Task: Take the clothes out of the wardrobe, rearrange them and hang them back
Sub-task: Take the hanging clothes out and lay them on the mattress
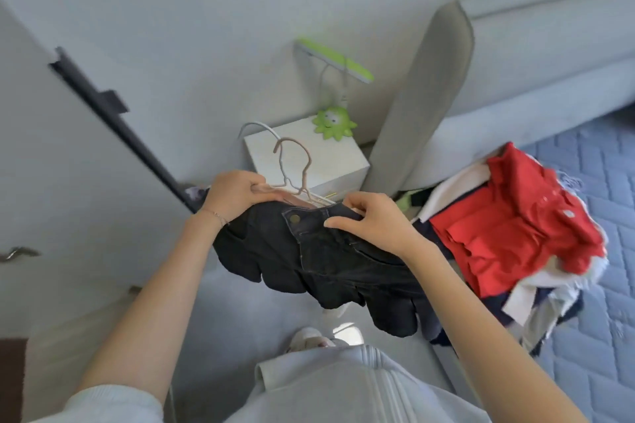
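A pair of dark jeans (323, 261) hangs over hangers (295, 165) in front of me, waistband and brass button facing up. My left hand (233, 192) grips the hangers' shoulder at the jeans' left end. My right hand (367, 220) pinches the waistband at the right, thumb on top of the denim. Two hooks, one pinkish and one white, stick up behind my hands. A pile of clothes (508, 237) with a red garment on top lies on the bed to the right.
A white bedside cabinet (330, 161) stands behind the hangers with a green toy lamp (335, 122) on it. A grey padded headboard (426, 96) rises to its right. The blue quilted bed (591, 336) fills the right; a white wardrobe door (51, 165) is on the left.
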`<action>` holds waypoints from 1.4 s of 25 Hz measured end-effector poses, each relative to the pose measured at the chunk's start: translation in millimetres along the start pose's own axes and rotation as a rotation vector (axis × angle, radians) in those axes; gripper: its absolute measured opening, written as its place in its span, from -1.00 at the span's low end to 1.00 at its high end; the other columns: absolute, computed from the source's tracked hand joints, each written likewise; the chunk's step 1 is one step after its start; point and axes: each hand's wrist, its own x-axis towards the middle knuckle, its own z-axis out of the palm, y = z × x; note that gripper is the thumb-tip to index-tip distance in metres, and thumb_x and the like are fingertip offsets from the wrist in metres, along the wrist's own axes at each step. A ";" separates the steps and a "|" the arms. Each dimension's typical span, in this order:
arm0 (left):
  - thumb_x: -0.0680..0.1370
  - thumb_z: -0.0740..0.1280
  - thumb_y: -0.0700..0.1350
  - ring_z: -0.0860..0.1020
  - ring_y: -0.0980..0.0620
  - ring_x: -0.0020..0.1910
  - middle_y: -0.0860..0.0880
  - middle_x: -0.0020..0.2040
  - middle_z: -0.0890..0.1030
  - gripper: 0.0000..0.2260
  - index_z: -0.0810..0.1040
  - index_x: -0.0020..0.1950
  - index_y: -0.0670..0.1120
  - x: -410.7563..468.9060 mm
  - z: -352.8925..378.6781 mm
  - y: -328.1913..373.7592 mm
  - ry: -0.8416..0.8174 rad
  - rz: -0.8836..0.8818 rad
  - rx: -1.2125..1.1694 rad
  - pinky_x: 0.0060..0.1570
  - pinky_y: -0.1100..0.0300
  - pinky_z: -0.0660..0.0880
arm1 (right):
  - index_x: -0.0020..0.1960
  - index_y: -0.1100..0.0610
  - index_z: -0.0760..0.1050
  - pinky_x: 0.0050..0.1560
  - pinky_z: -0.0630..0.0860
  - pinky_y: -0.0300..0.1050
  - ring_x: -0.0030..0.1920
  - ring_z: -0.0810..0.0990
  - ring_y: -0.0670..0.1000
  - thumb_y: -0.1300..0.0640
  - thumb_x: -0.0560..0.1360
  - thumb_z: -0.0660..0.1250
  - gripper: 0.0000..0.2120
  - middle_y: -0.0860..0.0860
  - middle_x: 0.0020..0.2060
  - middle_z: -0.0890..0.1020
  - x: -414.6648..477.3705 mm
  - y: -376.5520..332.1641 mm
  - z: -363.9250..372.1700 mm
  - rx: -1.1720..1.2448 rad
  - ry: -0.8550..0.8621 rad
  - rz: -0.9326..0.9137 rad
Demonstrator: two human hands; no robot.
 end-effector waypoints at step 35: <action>0.62 0.16 0.16 0.38 0.08 -0.36 0.07 -0.37 0.42 -0.66 0.39 -0.23 -0.04 302.2 311.7 564.0 -0.408 0.922 0.117 -0.38 0.17 0.24 | -0.44 -0.11 0.47 -0.33 0.30 -0.11 -0.43 0.38 -0.10 -0.33 0.36 0.34 -0.65 -0.18 -0.55 0.42 -198.8 374.4 -345.2 0.289 1.050 0.687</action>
